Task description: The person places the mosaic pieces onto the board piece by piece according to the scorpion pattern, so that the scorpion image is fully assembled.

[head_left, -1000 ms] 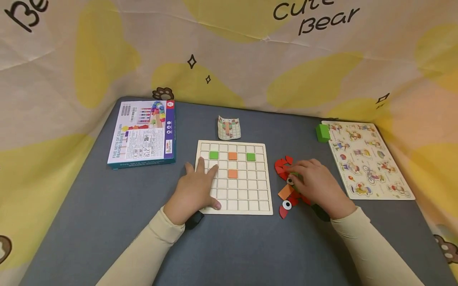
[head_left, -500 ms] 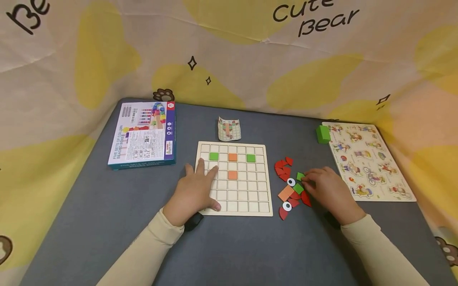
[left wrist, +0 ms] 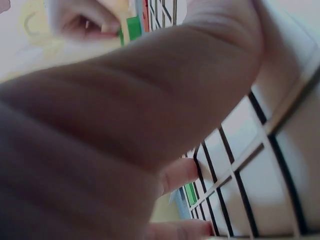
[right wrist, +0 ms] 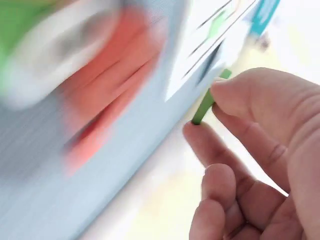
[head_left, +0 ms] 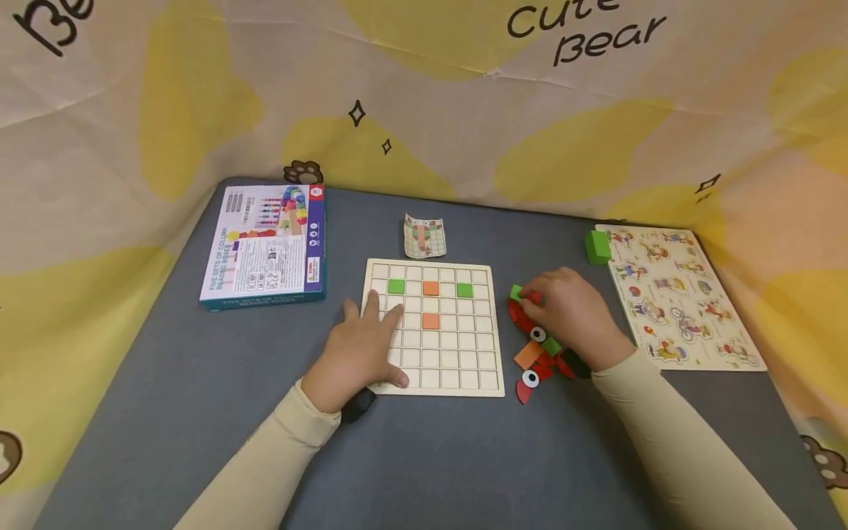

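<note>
My left hand [head_left: 355, 353] rests with spread fingers on the left part of a pale wooden grid board [head_left: 457, 358]. Two green squares and two orange squares [head_left: 430, 321] sit in the board's cells. To the right of the board, my right hand [head_left: 575, 316] pinches a thin green square tile [right wrist: 204, 102] between thumb and fingers, above the loose pieces. Red pieces [head_left: 522, 391], round eye pieces [head_left: 531, 378], an orange rectangle [head_left: 528, 355] and another green tile [head_left: 552, 347] lie there, some partly hidden under the right hand.
A small patterned card [head_left: 424, 237] stands behind the board. A box [head_left: 261, 250] lies at the back left. On the right are a picture puzzle board [head_left: 682, 294] and a green block [head_left: 598, 247] at its corner. A printed cloth [head_left: 424, 96] hangs behind the table.
My right hand has picked up a green tile from the right side of the pile and carried it left and away, toward the board. The left hand has stayed put.
</note>
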`<state>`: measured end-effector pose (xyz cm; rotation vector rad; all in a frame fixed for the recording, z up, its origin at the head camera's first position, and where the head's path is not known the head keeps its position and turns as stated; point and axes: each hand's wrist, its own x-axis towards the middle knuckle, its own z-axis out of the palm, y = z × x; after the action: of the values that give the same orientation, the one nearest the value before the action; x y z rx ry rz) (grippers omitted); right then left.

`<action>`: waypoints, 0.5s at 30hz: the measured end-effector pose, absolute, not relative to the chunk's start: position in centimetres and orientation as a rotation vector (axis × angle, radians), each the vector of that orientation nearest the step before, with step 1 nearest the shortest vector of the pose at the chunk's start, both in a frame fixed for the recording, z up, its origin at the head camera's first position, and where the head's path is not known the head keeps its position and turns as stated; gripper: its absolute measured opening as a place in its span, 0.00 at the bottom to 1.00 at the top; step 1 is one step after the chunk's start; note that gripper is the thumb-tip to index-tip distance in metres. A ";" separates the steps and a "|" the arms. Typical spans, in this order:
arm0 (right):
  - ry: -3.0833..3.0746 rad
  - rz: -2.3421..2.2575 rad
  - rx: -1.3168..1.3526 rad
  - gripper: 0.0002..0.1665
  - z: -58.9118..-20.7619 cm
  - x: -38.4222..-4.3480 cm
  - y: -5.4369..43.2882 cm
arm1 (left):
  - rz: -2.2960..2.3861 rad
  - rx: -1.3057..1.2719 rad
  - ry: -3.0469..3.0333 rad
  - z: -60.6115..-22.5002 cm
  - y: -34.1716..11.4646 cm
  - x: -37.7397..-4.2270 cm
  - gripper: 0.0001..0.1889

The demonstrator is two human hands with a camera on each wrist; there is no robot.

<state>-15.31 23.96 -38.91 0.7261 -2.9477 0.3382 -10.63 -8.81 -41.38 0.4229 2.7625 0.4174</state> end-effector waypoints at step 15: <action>-2.828 0.221 1.167 0.07 -40.6 -16.8 10.0 | 0.398 0.426 2.764 -40.5 -9.3 -10.9 0.65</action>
<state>-16.84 10.03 -40.60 1.1671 -2.8276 0.2209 -10.89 -9.27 -40.55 0.4265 2.7639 0.3976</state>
